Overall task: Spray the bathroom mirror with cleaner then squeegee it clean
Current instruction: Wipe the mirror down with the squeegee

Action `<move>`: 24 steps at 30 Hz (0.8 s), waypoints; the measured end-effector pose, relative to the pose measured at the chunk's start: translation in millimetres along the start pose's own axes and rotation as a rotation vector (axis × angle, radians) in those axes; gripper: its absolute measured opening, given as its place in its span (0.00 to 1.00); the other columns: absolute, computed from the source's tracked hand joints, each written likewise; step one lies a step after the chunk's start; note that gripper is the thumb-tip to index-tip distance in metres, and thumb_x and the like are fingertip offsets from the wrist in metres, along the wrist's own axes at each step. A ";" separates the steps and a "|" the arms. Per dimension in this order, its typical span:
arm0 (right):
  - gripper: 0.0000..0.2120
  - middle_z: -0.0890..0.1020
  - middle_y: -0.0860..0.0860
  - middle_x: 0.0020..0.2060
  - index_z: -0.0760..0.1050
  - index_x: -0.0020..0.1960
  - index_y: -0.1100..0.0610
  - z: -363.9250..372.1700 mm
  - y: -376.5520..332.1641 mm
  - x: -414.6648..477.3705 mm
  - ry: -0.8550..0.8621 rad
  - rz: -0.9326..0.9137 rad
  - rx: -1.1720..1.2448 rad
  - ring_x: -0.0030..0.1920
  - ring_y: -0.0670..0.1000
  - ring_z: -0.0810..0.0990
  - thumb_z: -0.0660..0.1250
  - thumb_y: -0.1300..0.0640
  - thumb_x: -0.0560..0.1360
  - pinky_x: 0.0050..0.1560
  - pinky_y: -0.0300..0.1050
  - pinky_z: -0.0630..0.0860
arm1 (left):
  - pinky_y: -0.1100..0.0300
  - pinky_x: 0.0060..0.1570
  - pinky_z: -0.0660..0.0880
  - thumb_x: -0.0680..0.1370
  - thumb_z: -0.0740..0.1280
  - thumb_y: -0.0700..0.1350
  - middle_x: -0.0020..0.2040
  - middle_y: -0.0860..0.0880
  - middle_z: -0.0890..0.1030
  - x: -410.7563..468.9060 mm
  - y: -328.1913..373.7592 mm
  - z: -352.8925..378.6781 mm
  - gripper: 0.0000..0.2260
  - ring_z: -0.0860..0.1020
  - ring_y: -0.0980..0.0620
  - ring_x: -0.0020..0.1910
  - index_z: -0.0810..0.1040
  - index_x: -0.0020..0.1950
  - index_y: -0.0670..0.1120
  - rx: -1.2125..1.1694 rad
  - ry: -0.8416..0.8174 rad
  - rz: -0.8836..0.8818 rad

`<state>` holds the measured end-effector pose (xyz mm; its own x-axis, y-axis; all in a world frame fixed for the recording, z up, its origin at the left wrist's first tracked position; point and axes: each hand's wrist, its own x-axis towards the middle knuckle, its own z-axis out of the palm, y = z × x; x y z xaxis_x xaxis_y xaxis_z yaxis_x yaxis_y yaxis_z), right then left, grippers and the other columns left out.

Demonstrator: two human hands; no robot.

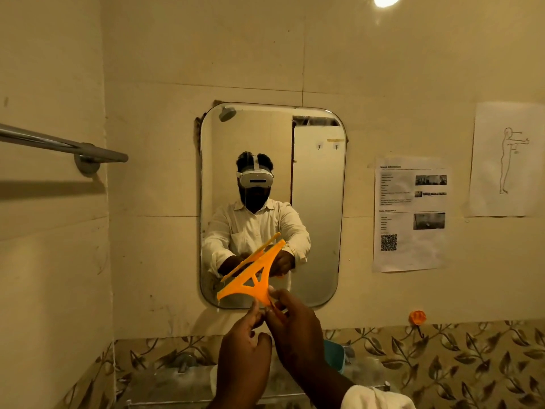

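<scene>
Gripping the orange squeegee (254, 278) by its handle, our left hand (243, 354) and right hand (298, 335) angle its blade toward the mirror (318, 202), apparently readying a stroke.

One mirror (312, 202), one squeegee (253, 278), two paper sheets (410, 214), one towel rail (59, 146).

A glass shelf (165, 388) is running along the wall under the mirror; a light blue object (334, 354) is sitting near its right end.
</scene>
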<state>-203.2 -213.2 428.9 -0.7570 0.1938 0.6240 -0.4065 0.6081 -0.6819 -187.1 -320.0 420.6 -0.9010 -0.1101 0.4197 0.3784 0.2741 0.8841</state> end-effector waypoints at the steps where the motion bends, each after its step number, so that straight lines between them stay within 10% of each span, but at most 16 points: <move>1: 0.15 0.86 0.42 0.50 0.79 0.67 0.41 -1.6 2.9 -2.0 0.003 0.004 0.005 0.49 0.45 0.85 0.68 0.45 0.81 0.50 0.52 0.84 | 0.68 0.58 0.70 0.77 0.66 0.31 0.61 0.56 0.82 -1.6 0.1 1.1 0.31 0.77 0.63 0.59 0.69 0.76 0.55 0.000 -0.008 0.006; 12: 0.12 0.86 0.42 0.46 0.80 0.63 0.39 -49.2 42.0 -31.2 0.109 0.092 -0.010 0.44 0.44 0.85 0.69 0.44 0.80 0.46 0.51 0.83 | 0.61 0.64 0.74 0.77 0.66 0.32 0.59 0.59 0.81 -30.6 7.0 50.0 0.29 0.77 0.58 0.63 0.71 0.75 0.53 -0.048 -0.156 0.006; 18: 0.08 0.85 0.42 0.43 0.79 0.58 0.33 -97.5 67.1 -48.3 0.171 0.125 -0.061 0.42 0.44 0.84 0.68 0.44 0.80 0.41 0.53 0.82 | 0.80 0.49 0.70 0.79 0.66 0.33 0.55 0.68 0.77 -54.6 17.6 93.1 0.28 0.76 0.65 0.59 0.70 0.74 0.57 -0.055 -0.260 0.053; 24: 0.11 0.85 0.42 0.43 0.81 0.62 0.40 -150.3 98.6 -68.9 0.228 0.235 -0.084 0.42 0.43 0.84 0.71 0.46 0.80 0.42 0.52 0.83 | 0.64 0.61 0.74 0.78 0.67 0.34 0.58 0.63 0.80 -84.2 28.6 141.1 0.29 0.77 0.61 0.62 0.70 0.74 0.59 -0.078 -0.360 0.036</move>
<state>-114.2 -50.9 376.0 -0.6870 0.4980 0.5291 -0.1833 0.5858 -0.7894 -130.4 -168.1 381.5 -0.8984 0.2451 0.3644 0.4140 0.1960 0.8889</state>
